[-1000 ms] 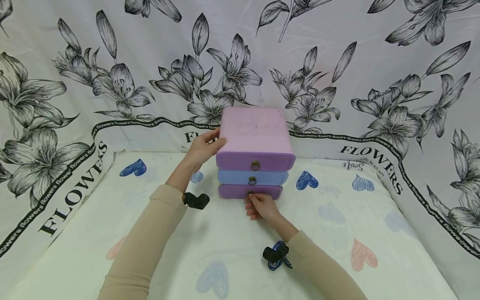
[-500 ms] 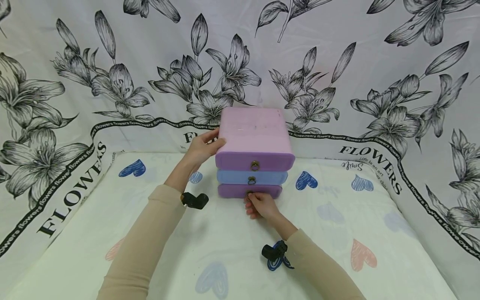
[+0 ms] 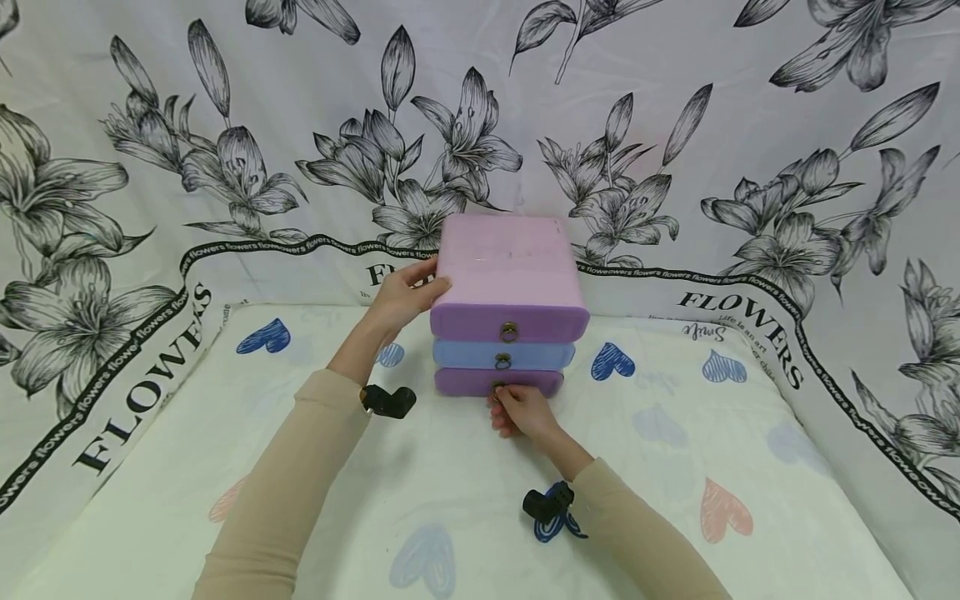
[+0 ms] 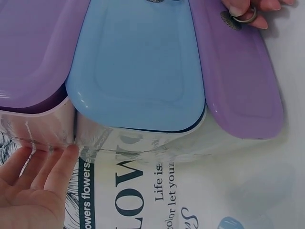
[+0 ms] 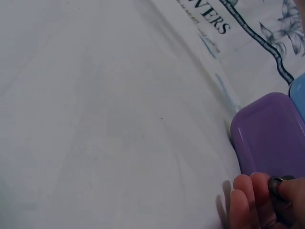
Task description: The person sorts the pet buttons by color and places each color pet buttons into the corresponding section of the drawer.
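Note:
A small three-drawer chest with a pink top stands at the back of the bed-like surface. Its top drawer is purple, the middle one blue, the bottom drawer purple, each front bearing a ring pull. My left hand rests against the chest's upper left side, thumb by the top edge; the left wrist view shows straight fingers touching the pink wall. Thumb and finger of my right hand pinch the bottom drawer's ring pull. All the drawer fronts look pushed in or nearly so.
White cloth printed with hearts lies under the chest and in front of it. Behind hangs a flower-printed curtain with lettering. A black wrist camera is strapped to the left wrist, another to the right.
Almost nothing differs. Both hands keep their places on the chest and the ring pull; the whole head view shifts very slightly.

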`<state>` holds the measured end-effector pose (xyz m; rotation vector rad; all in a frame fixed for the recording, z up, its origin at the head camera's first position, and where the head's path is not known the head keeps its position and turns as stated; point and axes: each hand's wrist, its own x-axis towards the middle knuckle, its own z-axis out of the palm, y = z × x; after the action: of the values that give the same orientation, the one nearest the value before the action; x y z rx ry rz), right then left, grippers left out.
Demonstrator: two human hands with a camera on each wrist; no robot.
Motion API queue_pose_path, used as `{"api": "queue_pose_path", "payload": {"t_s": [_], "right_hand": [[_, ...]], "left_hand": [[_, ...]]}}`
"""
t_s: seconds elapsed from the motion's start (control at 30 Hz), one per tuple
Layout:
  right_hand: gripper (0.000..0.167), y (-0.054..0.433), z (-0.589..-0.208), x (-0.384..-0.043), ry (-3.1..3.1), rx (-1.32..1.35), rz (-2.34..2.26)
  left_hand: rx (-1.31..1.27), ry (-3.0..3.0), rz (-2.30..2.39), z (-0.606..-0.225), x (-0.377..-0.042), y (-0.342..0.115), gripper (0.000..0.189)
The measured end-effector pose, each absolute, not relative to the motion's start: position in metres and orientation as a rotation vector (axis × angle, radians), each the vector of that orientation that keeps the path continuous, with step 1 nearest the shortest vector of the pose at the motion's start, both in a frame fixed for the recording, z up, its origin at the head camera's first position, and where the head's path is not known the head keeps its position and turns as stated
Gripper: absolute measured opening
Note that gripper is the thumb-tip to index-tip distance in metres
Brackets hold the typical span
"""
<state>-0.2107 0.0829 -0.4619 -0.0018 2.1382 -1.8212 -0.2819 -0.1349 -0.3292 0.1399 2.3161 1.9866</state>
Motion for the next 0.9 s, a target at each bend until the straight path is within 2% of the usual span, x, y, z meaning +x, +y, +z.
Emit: {"api": "queue_pose_path", "payload": {"t_s": [0.9], "right_hand": [[0.038,0.088,-0.470,-0.216,2.127,0.025,-1.777]], "left_hand": [[0.117,2.338,1.968,-0.330,-0.283,-0.134,0.063]]}}
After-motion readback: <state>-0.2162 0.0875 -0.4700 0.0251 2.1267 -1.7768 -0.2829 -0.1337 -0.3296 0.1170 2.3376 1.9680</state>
